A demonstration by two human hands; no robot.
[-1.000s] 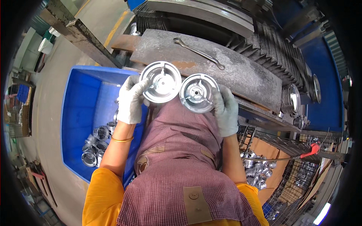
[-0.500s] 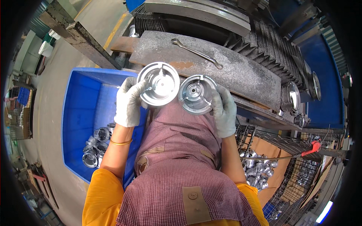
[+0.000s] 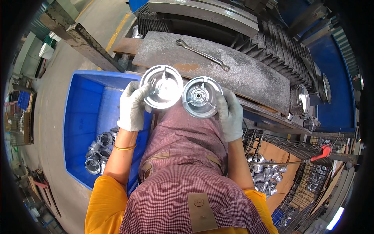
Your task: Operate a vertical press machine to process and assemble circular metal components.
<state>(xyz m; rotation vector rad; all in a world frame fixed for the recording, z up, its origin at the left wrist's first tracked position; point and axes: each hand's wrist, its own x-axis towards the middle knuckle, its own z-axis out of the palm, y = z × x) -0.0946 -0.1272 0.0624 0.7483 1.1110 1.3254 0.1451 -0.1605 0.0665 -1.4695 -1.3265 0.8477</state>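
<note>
My left hand (image 3: pixel 133 105), in a pale work glove, is closed on the rim of a round cup-shaped metal part (image 3: pixel 163 87). Its hollow side faces me, and bright glare hides some of the inside. A second round metal part (image 3: pixel 199 97) is gripped at its right edge by my right hand (image 3: pixel 230 114), gloved too. This one shows a small dark hole in its centre and narrow ribs toward the rim. Both parts are held up side by side in front of my apron, their rims close together; I cannot tell whether they touch.
A blue bin (image 3: pixel 83 117) at my left holds several metal parts (image 3: pixel 102 150). Ahead, a combination wrench (image 3: pixel 202 54) lies on a dusty metal plate (image 3: pixel 249 76). Right, a wire basket (image 3: pixel 307 183) contains cardboard and many metal parts (image 3: pixel 267 175). A red handle (image 3: pixel 321 154) sticks out there.
Both metal parts have shifted slightly left with my hands. The right-hand part has turned a little more toward me. My grip on each is the same.
</note>
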